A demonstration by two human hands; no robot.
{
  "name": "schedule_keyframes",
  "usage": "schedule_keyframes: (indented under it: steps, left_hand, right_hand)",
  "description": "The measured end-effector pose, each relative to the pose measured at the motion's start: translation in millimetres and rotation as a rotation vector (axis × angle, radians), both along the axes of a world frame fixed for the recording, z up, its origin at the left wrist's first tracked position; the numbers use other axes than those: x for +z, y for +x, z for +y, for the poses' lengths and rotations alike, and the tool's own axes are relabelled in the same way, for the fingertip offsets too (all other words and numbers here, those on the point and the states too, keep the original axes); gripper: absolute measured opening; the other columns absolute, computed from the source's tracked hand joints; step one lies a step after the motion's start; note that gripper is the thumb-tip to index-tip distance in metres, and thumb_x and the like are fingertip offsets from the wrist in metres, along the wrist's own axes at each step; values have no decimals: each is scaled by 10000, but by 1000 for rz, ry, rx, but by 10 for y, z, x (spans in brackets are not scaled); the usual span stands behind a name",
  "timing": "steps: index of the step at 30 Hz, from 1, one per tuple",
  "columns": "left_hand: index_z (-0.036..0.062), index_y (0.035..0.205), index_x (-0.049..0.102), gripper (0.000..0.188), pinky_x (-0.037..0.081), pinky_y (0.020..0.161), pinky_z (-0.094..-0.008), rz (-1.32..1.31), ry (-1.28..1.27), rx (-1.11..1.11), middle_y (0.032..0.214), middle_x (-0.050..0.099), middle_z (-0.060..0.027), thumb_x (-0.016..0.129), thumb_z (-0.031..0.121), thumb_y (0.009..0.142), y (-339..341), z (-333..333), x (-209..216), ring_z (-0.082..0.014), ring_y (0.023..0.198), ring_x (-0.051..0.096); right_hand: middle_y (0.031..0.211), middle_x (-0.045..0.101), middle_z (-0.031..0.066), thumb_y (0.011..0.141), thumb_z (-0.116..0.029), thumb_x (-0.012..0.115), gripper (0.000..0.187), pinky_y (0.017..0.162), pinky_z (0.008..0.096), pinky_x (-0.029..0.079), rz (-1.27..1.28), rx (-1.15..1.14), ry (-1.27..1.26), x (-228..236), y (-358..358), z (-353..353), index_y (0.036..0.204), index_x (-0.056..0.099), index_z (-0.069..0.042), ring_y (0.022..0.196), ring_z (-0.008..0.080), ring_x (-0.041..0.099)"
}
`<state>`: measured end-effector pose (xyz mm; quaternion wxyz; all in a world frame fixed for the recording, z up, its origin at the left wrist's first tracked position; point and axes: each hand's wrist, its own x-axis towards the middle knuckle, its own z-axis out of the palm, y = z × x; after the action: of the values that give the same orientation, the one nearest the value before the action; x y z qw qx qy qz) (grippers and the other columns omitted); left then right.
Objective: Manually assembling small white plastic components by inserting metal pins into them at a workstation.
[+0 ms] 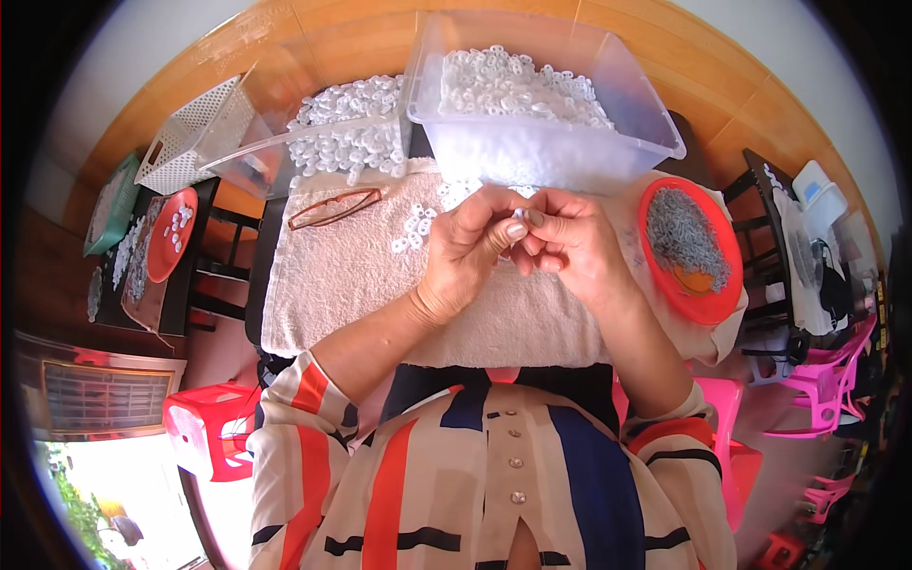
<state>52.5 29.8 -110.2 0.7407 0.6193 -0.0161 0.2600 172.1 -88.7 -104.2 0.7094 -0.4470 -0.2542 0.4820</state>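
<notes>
Over the middle of a towel-covered table, my left hand (467,249) and my right hand (578,245) meet, thumbs and fingers pinched together. Between the fingertips a small whitish piece (519,215) shows in part; its exact kind is hidden. Loose white plastic pieces with holes (415,226) lie on the beige towel (332,285) beside my left hand, and more sit just behind both hands. To the right of my right hand, a red oval basin (730,306) holds a heap of small grey slender pieces (679,237).
Behind my hands stands a large translucent bin (551,152) of white pieces; left of it, a clear tub (256,147) holds more. Brown-framed glasses (334,208) lie on the towel. Side tables flank me, the left one with a red plate (163,249). A red stool (211,432) stands lower left.
</notes>
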Motion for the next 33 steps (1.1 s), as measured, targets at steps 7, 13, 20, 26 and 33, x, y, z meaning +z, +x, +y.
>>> schedule_keyframes:
  steps: [7,13,20,26,33]
  left_hand:
    - [18,1032,610,154,439,506,-216,87,-99,-16,749,654,-70,603,137,936,26,73,-23,-130,575,618]
    - [24,1037,617,147,448,528,-213,71,-37,78,796,650,-53,617,122,928,69,103,14,-111,619,599]
    - [-42,966,602,99,472,483,-239,-73,-143,353,796,637,-85,618,23,893,-65,231,334,-107,593,573]
    - [-37,908,671,109,403,465,-207,-74,357,922,728,639,-62,664,44,836,-230,1223,1010,-84,524,534]
    - [-15,1010,683,208,469,595,-236,48,630,1035,793,652,-29,674,35,808,3,1774,752,-86,629,569]
  right_hand:
    - [675,556,68,934,-130,582,149,416,201,343,49,21,40,-38,-14,48,902,586,15,551,218,604]
    - [689,566,66,944,-184,583,192,418,204,346,16,-76,28,52,-26,102,890,593,0,561,202,606]
    - [729,606,32,924,-179,594,193,499,225,389,-219,-149,-84,147,44,-25,981,637,0,621,142,608]
    - [737,632,18,859,-28,581,94,609,247,429,-1146,-469,-261,-72,396,-435,925,642,0,682,132,598]
    - [850,614,86,787,-3,575,165,757,387,446,-1881,-403,-526,-87,394,-435,922,651,-60,850,277,609]
